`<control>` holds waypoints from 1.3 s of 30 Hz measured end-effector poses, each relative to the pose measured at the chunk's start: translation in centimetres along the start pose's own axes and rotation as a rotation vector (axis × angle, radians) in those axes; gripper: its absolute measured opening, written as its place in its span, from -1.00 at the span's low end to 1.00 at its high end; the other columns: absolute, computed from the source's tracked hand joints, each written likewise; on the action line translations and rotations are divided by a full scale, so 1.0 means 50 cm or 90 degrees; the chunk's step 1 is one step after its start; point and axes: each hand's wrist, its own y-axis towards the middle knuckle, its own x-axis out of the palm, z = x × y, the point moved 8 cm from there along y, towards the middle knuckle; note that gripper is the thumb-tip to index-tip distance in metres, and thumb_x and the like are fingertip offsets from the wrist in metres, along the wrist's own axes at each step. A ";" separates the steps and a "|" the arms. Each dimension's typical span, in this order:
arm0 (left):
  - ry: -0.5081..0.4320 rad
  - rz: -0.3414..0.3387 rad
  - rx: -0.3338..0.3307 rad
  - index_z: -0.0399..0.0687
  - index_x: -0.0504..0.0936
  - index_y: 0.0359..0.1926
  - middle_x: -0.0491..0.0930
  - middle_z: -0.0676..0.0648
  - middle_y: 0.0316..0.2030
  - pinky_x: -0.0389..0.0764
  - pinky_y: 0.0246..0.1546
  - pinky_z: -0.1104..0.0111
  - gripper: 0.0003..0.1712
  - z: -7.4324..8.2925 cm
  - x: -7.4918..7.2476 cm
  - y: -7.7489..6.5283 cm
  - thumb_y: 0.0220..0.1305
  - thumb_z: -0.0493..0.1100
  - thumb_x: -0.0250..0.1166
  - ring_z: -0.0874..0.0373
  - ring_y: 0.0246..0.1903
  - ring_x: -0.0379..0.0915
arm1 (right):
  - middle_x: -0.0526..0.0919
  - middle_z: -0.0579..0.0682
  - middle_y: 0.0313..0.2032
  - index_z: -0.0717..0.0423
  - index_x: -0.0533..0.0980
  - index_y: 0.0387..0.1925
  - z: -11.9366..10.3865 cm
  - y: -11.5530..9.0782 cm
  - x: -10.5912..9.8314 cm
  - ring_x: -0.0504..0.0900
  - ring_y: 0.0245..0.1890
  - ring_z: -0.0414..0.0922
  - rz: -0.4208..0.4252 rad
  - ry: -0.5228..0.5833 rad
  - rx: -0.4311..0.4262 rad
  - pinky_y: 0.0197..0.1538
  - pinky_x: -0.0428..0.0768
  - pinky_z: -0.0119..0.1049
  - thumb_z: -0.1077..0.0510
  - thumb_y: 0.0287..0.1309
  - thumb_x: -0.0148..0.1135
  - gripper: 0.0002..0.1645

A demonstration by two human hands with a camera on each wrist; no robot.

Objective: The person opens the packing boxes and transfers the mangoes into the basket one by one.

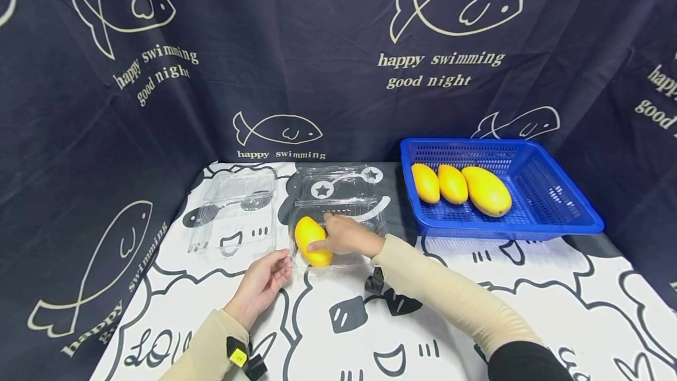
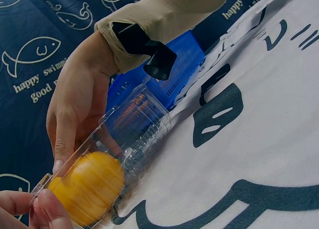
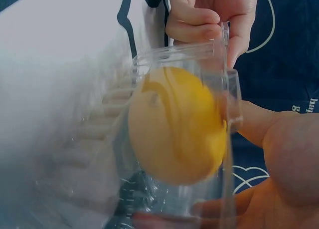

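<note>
A yellow mango (image 1: 313, 241) lies in the left part of an open clear plastic clamshell box (image 1: 344, 260). My right hand (image 1: 346, 234) reaches into that box from the right. Its thumb touches the mango, while its other fingers (image 3: 219, 206) extend inside the box, apart from the fruit in the right wrist view. My left hand (image 1: 262, 283) pinches the box's near left corner rim between thumb and fingers (image 2: 50, 209). The mango's underside is seen only through the plastic in the left wrist view.
A second open clear clamshell box (image 1: 233, 234) stands to the left. At the back right, a blue plastic basket (image 1: 550, 193) holds three mangoes (image 1: 486, 191). A patterned white-and-black cloth (image 1: 449, 334) covers the table, and a dark fish-print curtain (image 1: 338, 87) hangs behind.
</note>
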 end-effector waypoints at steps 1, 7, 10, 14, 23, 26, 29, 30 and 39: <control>0.000 -0.001 0.000 -0.10 0.52 -0.24 0.53 0.12 -0.53 0.59 -0.38 0.58 -0.95 0.000 0.000 0.000 0.35 -0.25 0.14 0.34 -0.48 0.45 | 0.46 0.28 0.26 0.38 0.18 0.39 -0.002 0.001 0.001 0.57 0.10 0.05 0.002 0.002 -0.003 0.21 0.56 -0.08 -0.38 0.02 0.33 0.19; 0.001 -0.004 0.000 -0.11 0.52 -0.23 0.53 0.12 -0.53 0.59 -0.38 0.58 -0.95 0.000 -0.001 0.000 0.35 -0.25 0.13 0.35 -0.49 0.45 | 0.62 0.23 0.00 0.39 0.29 0.28 -0.015 0.008 0.011 0.63 -0.02 0.08 0.006 0.005 -0.028 0.05 0.62 -0.09 -0.37 -0.01 0.36 0.11; -0.002 -0.004 -0.004 -0.13 0.52 -0.21 0.53 0.12 -0.53 0.60 -0.37 0.58 -0.94 -0.002 -0.001 0.000 0.35 -0.25 0.13 0.35 -0.48 0.46 | 0.63 0.10 -0.20 0.33 0.37 0.16 -0.021 0.011 0.018 0.61 -0.21 -0.02 0.006 0.000 -0.033 -0.13 0.61 -0.18 -0.34 -0.01 0.37 -0.03; -0.003 -0.001 -0.008 -0.14 0.51 -0.18 0.53 0.12 -0.52 0.60 -0.36 0.58 -0.92 -0.004 -0.001 0.000 0.35 -0.25 0.14 0.34 -0.47 0.46 | 0.54 0.00 -0.33 0.24 0.41 0.04 -0.028 0.012 0.024 0.53 -0.32 -0.09 0.008 -0.007 -0.036 -0.26 0.55 -0.26 -0.31 0.00 0.38 -0.17; -0.001 -0.008 -0.010 -0.16 0.49 -0.14 0.53 0.12 -0.51 0.60 -0.35 0.57 -0.89 -0.003 0.001 0.004 0.35 -0.25 0.13 0.34 -0.45 0.45 | 0.51 0.00 -0.41 0.29 0.41 0.00 -0.032 0.015 0.031 0.50 -0.45 -0.10 0.027 -0.007 -0.030 -0.45 0.47 -0.34 -0.29 -0.04 0.42 -0.16; -0.001 -0.011 -0.009 -0.16 0.48 -0.14 0.53 0.13 -0.51 0.59 -0.35 0.58 -0.89 -0.002 0.000 0.004 0.35 -0.25 0.13 0.35 -0.46 0.45 | 0.49 -0.01 -0.45 0.28 0.41 -0.04 -0.034 0.015 0.030 0.49 -0.49 -0.12 0.028 -0.003 -0.033 -0.50 0.45 -0.37 -0.26 -0.05 0.44 -0.20; 0.002 -0.011 -0.008 -0.17 0.48 -0.13 0.53 0.13 -0.51 0.59 -0.35 0.58 -0.88 -0.001 0.001 0.004 0.35 -0.25 0.12 0.35 -0.46 0.45 | 0.49 -0.02 -0.46 0.25 0.41 -0.06 -0.034 0.015 0.029 0.48 -0.51 -0.12 0.027 0.000 -0.037 -0.50 0.45 -0.37 -0.23 -0.06 0.46 -0.23; 0.003 -0.012 -0.009 -0.17 0.48 -0.12 0.52 0.13 -0.51 0.59 -0.35 0.58 -0.88 0.000 0.001 0.004 0.35 -0.25 0.12 0.35 -0.46 0.45 | 0.49 -0.03 -0.46 0.25 0.41 -0.05 -0.034 0.014 0.029 0.48 -0.50 -0.12 0.027 -0.001 -0.037 -0.50 0.45 -0.37 -0.23 -0.06 0.46 -0.24; -0.004 -0.012 -0.010 -0.06 0.54 -0.29 0.54 0.13 -0.52 0.59 -0.36 0.58 -0.93 0.000 0.001 0.003 0.34 -0.25 0.14 0.35 -0.47 0.46 | 0.51 -0.02 -0.42 0.19 0.39 -0.05 -0.034 0.015 0.027 0.50 -0.45 -0.11 0.018 -0.002 -0.042 -0.44 0.48 -0.36 -0.16 -0.09 0.49 -0.28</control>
